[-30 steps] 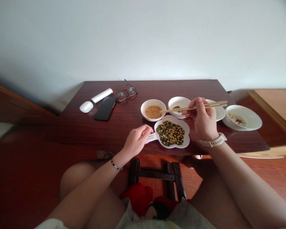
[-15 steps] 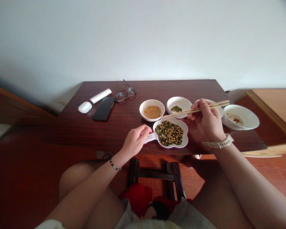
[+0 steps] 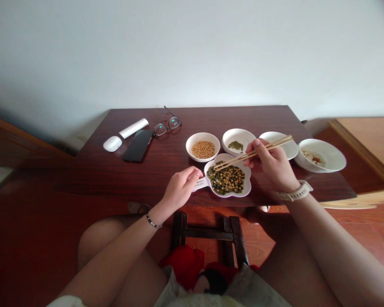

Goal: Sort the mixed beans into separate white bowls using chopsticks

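My left hand [image 3: 183, 184] is closed on the short handle of a white scalloped dish [image 3: 250, 184] near the table's front edge. Mixed beans [image 3: 228, 181], yellow, black and green, cover the dish's bottom. In my right hand [image 3: 272, 164] is a pair of chopsticks [image 3: 246, 156], slanting down to the left with the tips at the beans on the dish's left side. Whether the tips pinch a bean is too small to tell. Just behind the dish stand a white bowl [image 3: 189, 150] of yellow soybeans and a white bowl [image 3: 228, 135] with a few green beans.
Behind my right hand is another white bowl [image 3: 291, 149], partly covered. A larger bowl [image 3: 336, 160] with pale and reddish bits stands at the right. Glasses [image 3: 167, 126], a black phone [image 3: 138, 146], a white case [image 3: 112, 144] and a white bar [image 3: 133, 128] lie at the left.
My right hand has moved left and a little down, bringing the chopstick tips from the dish's far rim down to the beans. My left hand keeps its hold on the handle.
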Action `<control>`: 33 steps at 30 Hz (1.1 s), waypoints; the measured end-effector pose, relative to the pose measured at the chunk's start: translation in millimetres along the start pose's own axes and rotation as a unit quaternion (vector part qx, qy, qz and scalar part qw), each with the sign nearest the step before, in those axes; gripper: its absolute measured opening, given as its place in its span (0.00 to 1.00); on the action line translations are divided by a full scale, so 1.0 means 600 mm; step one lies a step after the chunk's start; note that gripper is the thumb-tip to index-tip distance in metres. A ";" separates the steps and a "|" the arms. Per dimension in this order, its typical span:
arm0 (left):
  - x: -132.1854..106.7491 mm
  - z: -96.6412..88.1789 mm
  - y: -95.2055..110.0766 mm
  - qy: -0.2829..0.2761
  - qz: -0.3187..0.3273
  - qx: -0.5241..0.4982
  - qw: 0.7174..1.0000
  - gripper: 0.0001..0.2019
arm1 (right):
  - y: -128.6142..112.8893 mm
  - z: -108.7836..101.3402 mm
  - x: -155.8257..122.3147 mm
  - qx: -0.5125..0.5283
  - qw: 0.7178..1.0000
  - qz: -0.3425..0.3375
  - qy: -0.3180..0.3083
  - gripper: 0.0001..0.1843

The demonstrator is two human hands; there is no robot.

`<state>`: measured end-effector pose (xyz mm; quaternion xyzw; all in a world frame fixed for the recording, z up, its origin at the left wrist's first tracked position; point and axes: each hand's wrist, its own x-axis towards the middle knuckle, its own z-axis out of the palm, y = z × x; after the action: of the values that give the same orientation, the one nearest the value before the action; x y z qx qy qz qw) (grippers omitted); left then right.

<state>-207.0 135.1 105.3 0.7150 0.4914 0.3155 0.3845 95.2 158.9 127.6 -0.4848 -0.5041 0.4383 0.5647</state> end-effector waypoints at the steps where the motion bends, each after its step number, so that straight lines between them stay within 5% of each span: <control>1: 0.000 0.000 0.000 0.000 0.000 0.000 1.000 0.21 | 0.003 -0.001 0.000 0.003 1.000 0.003 -0.004 0.28; 8: 0.000 -0.001 0.001 0.001 -0.001 -0.003 1.000 0.20 | 0.009 -0.002 0.003 -0.012 0.999 0.003 -0.032 0.28; 33: 0.000 0.000 0.002 0.004 0.003 0.006 1.000 0.20 | 0.000 -0.003 0.020 0.108 0.993 -0.001 0.043 0.25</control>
<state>-206.7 134.9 106.2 0.7176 0.4926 0.3165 0.3771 98.5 170.5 129.3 -0.4386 -0.4299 0.4684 0.6352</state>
